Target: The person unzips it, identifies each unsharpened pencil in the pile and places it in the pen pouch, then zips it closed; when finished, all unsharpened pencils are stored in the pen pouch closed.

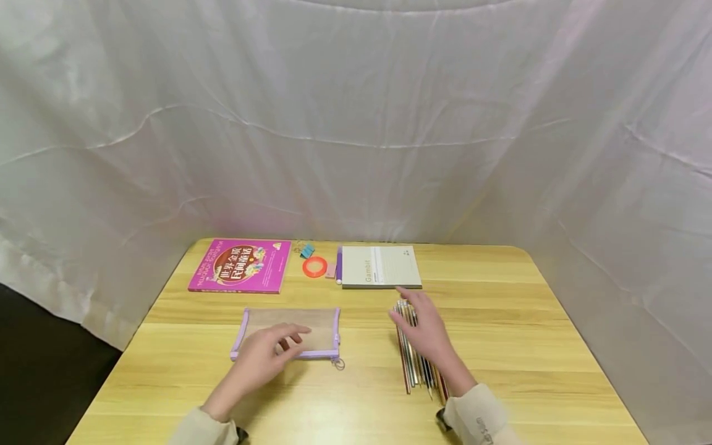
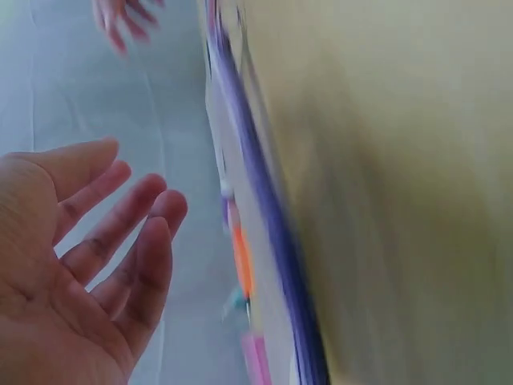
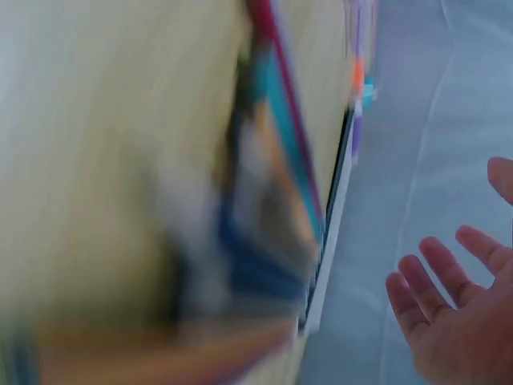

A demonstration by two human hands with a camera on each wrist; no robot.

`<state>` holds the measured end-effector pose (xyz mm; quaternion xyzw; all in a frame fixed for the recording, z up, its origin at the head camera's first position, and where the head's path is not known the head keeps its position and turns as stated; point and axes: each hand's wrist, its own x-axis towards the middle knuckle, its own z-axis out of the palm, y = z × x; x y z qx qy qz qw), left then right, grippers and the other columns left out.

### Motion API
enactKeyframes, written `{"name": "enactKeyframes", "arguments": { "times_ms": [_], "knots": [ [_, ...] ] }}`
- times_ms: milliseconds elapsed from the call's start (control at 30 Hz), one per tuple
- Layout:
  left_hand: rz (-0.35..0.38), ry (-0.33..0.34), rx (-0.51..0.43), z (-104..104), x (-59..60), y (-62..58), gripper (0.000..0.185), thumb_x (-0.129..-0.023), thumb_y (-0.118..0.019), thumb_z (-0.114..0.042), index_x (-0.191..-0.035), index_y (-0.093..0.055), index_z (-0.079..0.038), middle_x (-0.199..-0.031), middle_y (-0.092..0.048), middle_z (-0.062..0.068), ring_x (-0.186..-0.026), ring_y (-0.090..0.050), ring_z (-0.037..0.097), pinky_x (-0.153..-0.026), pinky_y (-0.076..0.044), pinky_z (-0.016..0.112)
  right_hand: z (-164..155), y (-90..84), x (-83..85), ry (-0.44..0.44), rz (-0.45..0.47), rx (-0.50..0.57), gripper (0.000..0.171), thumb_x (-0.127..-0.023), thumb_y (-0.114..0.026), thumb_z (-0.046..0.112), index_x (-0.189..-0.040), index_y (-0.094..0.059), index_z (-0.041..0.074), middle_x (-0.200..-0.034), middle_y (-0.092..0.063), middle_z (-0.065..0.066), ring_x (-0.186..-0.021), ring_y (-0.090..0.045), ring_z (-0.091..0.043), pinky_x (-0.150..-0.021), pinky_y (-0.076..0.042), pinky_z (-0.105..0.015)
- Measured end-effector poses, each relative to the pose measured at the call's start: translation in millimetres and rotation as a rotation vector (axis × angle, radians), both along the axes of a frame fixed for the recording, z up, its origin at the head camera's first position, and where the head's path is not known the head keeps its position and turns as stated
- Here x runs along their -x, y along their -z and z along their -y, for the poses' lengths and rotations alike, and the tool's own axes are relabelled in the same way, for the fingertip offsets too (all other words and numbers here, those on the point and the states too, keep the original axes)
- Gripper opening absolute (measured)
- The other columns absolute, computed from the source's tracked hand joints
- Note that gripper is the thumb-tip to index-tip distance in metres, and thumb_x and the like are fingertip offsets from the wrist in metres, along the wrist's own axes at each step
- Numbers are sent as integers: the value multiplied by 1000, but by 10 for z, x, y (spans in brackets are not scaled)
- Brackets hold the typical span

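In the head view my left hand [image 1: 264,353] hovers over the near left part of a mesh zip pouch [image 1: 261,320] with purple edging and a ring on its zip. Its fingers are loosely bent and hold nothing, as the left wrist view of the hand [image 2: 104,249] also shows. Over a bundle of pencils [image 1: 413,361] on the right side of the table is my right hand [image 1: 427,327], fingers spread. The right wrist view shows that hand [image 3: 465,309] with nothing in its grasp; the pencils [image 3: 280,152] are blurred there. Part of the bundle is hidden under the hand.
Along the back lie a pink book [image 1: 241,266], a teal binder clip [image 1: 307,250], an orange tape roll [image 1: 314,267], a small pink block [image 1: 330,271], a purple pen [image 1: 339,266] and a grey notebook [image 1: 384,267]. Pale curtains [image 1: 356,123] surround the wooden table [image 1: 500,321].
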<state>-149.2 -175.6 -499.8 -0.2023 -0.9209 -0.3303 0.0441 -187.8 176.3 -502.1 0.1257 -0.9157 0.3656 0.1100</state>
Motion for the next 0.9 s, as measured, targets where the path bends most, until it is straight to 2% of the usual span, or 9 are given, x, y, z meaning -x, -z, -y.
{"name": "enactKeyframes", "arguments": {
  "times_ms": [167,267,433,600,767,900],
  "knots": [
    [87,150,-45,-252,-109,78,25,-93,-77,-19,-117,-76,-22,-92,-74,-13,-76,-63,-4,-70,-56,21,392,75,-41,-69,105,44,53,-99,-68,36,-145,-56,12,-127,-65,-14,-112,-64,-33,-94,-56,-53],
    [135,201,-64,-337,-142,130,24,-93,-76,-18,-117,-76,-23,-90,-72,-15,-76,-62,-4,-71,-57,22,576,129,-63,-116,171,43,52,-100,-68,35,-145,-57,13,-124,-66,-12,-108,-64,-29,-93,-57,-49],
    [174,220,-74,-414,-163,212,23,-95,-75,-20,-118,-76,-23,-87,-71,-16,-73,-59,-5,-69,-54,19,793,223,-68,-183,221,32,48,-98,-70,30,-141,-60,10,-115,-67,-10,-99,-64,-21,-87,-58,-37],
    [194,235,-90,-467,-166,257,21,-96,-74,-21,-117,-75,-20,-86,-69,-16,-70,-54,-5,-65,-49,17,922,269,-51,-217,255,43,43,-95,-74,22,-134,-64,5,-102,-67,-9,-82,-58,-13,-71,-53,-24],
    [198,244,-98,-507,-163,287,17,-95,-74,-20,-112,-76,-18,-84,-65,-15,-69,-51,-4,-63,-46,17,1000,273,-30,-216,303,39,43,-92,-76,19,-132,-66,7,-95,-66,-4,-72,-51,-8,-63,-46,-21],
    [214,245,-103,-523,-163,315,15,-95,-75,-20,-110,-76,-18,-86,-65,-14,-69,-50,-3,-62,-45,17,1039,267,-18,-207,336,27,48,-88,-80,18,-133,-65,8,-90,-67,-1,-66,-53,-7,-64,-48,-23]
  ]
}}
